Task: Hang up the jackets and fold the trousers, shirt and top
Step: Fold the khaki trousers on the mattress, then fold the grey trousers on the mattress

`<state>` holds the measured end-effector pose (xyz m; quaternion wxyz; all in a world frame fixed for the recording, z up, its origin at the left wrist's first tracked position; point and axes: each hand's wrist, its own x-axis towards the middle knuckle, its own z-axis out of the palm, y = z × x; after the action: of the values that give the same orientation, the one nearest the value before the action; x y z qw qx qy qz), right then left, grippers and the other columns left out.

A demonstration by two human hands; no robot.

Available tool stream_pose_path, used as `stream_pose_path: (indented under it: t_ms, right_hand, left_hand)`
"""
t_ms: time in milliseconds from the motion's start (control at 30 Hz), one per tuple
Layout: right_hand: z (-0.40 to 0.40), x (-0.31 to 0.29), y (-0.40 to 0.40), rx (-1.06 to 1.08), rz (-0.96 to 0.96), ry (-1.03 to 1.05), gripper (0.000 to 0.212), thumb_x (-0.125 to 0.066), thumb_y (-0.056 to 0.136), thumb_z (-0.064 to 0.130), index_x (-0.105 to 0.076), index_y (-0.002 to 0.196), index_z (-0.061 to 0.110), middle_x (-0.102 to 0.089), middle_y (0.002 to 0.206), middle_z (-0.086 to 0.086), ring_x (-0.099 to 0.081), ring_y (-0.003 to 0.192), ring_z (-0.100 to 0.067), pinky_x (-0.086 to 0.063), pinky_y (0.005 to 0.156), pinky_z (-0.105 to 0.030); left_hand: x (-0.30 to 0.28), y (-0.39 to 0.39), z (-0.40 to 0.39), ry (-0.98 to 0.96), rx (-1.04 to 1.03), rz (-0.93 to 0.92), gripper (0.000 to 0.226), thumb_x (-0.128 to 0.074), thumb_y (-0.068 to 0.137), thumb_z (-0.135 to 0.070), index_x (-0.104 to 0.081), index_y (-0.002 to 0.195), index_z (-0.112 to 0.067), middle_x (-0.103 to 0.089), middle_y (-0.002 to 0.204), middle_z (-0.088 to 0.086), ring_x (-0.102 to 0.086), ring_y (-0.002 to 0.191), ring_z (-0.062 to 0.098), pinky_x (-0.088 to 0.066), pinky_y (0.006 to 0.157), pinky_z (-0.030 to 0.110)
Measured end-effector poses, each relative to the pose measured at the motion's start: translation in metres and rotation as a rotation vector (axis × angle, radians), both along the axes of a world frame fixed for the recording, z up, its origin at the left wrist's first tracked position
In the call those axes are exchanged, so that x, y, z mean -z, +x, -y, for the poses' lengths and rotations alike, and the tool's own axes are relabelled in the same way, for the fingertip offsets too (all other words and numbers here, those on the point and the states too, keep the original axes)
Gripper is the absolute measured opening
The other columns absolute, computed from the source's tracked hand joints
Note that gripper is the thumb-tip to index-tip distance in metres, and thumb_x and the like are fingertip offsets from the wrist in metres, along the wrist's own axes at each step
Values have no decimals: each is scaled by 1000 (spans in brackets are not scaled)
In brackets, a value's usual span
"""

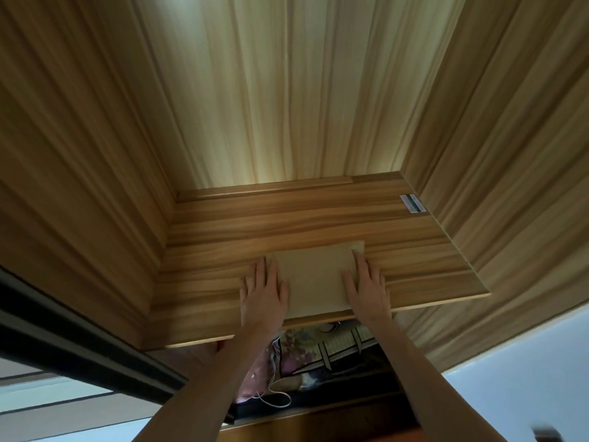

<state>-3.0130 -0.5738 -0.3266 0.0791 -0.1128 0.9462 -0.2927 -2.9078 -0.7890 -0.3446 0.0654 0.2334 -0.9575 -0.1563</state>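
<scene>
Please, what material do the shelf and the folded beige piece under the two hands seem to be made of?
The shelf looks like wood or wood-look laminate: striped brown grain, smooth satin surface. The folded beige piece looks like matte woven cloth, with soft edges; the exact fibre cannot be told.

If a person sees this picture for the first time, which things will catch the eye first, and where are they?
Two bare hands lie flat in the centre: the left hand and the right hand press the side edges of a folded beige garment. It rests near the front edge of a wooden shelf inside a wardrobe. Under the shelf, between the forearms, there is floral fabric and a white cord.
</scene>
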Motion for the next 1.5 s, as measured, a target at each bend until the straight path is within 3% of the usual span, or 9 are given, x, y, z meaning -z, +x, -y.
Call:
stream_pose_path:
  t_ms: [133,267,467,600,733,1067,1267,1400,1500]
  right_hand:
    - [-2,-19,30,-66,-133,-16,66,-40,108,49,-22,165,21,-26,170,-1,-32,151,-30,-30,121,-54]
    - [-7,-46,75,-75,-409,31,61,-53,107,38,-38,159,10,-42,163,-6,-39,150,-26,-35,121,-52]
    - [-20,-92,159,150,-547,143,60,-47,109,46,-40,159,14,-43,163,-3,-32,155,-20,-31,124,-49]
    - [-34,-115,220,326,-554,226,60,-40,108,48,-43,157,14,-44,162,-5,-33,155,-23,-28,125,-50]
    - [-57,-129,282,506,-547,281,59,-38,108,49,-45,156,16,-46,161,-6,-32,156,-23,-26,126,-49]
    - [-119,-146,446,1073,-533,394,59,-48,104,46,-50,153,13,-50,158,-7,-39,152,-24,-31,124,-51]
    - [-139,-150,600,1396,-451,526,58,-44,106,47,-50,153,13,-51,157,-6,-39,152,-24,-28,126,-48]
    - [-125,-152,711,1599,-374,560,57,-55,105,44,-47,155,17,-47,161,-3,-34,154,-20,-22,128,-42]
    - [-103,-151,790,1749,-383,579,57,-54,105,45,-50,153,15,-51,157,-4,-38,152,-22,-27,126,-47]
  left_hand:
    - [-26,11,6,-21,178,-47,68,-17,107,-56,-35,160,-19,-31,169,6,-23,158,26,-13,130,47]
    - [-67,29,6,-118,324,-161,65,-25,107,-55,-54,147,-12,-61,146,11,-54,138,29,-39,120,46]
    - [-117,59,-3,-85,485,-270,61,-33,107,-53,-50,151,-14,-60,147,10,-53,138,27,-41,119,50]
    - [-133,80,-21,-82,650,-337,63,-28,108,-54,-49,151,-12,-56,151,11,-48,143,28,-21,124,40]
    - [-136,105,-60,9,841,-392,60,-35,109,-52,-49,151,-12,-55,153,10,-45,146,27,-37,121,50]
    - [-156,194,-190,134,1338,-497,49,-56,105,-35,-57,143,-5,-61,145,15,-52,141,34,-44,112,54]
    - [-156,293,-255,210,1612,-470,54,-43,107,-43,-52,149,-10,-54,154,12,-45,149,29,-38,120,54]
    - [-158,391,-284,283,1780,-440,53,-46,107,-44,-53,150,-13,-53,155,10,-44,149,28,-38,122,52]
    - [-160,467,-293,313,1925,-422,55,-43,107,-47,-52,151,-13,-55,154,10,-45,148,28,-39,121,51]
